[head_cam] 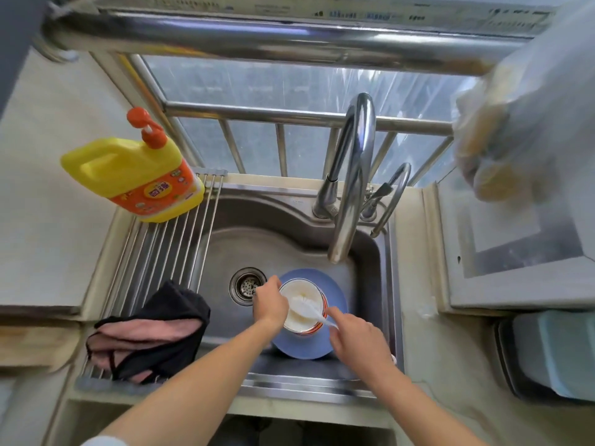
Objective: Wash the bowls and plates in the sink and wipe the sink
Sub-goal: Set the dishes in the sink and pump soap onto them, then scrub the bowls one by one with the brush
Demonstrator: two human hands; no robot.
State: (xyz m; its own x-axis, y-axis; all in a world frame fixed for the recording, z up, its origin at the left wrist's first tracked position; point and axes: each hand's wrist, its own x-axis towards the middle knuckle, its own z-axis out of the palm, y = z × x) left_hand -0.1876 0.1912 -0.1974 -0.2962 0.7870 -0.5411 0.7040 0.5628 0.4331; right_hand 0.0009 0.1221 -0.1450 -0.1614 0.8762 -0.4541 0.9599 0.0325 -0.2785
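With the bowl (302,309) being steadied on the blue plate (335,294) in the sink (289,239) by the gripping left hand (269,304) and scrubbed with a brush (309,309) pinched by the right hand (357,339), it is likely being risked that the wet bowl slides off.

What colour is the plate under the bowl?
The plate is blue; the head view shows it lying in the sink beneath the bowl.

Unreadable label on detergent bottle (135,175)
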